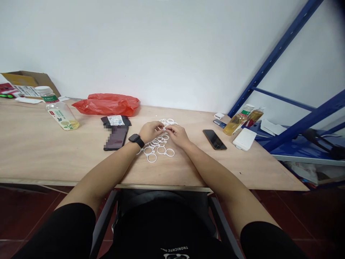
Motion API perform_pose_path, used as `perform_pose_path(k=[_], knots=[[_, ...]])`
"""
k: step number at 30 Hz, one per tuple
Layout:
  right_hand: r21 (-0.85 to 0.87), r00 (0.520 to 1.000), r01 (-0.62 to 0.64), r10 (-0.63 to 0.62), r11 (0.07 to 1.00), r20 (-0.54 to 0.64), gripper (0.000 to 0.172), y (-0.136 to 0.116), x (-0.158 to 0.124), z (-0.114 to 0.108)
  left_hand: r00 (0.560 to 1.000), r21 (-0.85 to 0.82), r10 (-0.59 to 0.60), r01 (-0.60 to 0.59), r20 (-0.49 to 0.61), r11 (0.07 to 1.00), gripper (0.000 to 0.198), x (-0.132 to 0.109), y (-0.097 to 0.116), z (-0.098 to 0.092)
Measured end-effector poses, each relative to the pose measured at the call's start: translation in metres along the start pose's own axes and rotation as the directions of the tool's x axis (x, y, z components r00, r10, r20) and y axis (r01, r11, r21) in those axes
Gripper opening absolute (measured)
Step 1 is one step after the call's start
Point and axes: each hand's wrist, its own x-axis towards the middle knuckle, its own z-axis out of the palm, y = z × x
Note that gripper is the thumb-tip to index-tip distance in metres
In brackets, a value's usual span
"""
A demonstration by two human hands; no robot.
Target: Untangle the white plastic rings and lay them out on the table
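Note:
Several white plastic rings (159,149) lie in a loose pile on the plywood table (54,154). My left hand (151,131), with a black watch on the wrist, and my right hand (178,134) meet over the pile. Both have their fingers pinched together on a white ring (165,128) held between them. More rings (169,121) lie just beyond the fingers.
A black packet (115,136) with a white label lies left of the hands, a red plastic bag (107,104) behind it. A drink bottle (58,111) lies at left near a cardboard box (27,81). At right sit a phone (215,139), a white power bank (244,139), two bottles (238,120) and a blue rack (283,46).

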Motion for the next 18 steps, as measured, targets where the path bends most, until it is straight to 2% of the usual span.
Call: perform_pose_path(k=[4, 10, 18], knots=[[0.003, 1.0, -0.014, 0.014, 1.0, 0.019, 0.015, 0.0001, -0.0003, -0.0005, 0.998, 0.0, 0.046, -0.046, 0.035, 0.999, 0.02, 0.0009, 0.0012, -0.0008], [-0.031, 0.996, -0.07, 0.072, 0.997, 0.045, 0.016, -0.0023, -0.0008, -0.0011, 0.998, -0.072, -0.027, 0.031, 0.058, 0.997, 0.022, 0.0012, 0.0055, -0.0011], [-0.035, 0.993, -0.12, 0.12, 0.992, -0.016, 0.015, -0.0054, 0.0004, 0.0019, 0.999, -0.043, -0.032, 0.032, 0.018, 0.999, 0.021, 0.0025, 0.0091, -0.0002]])
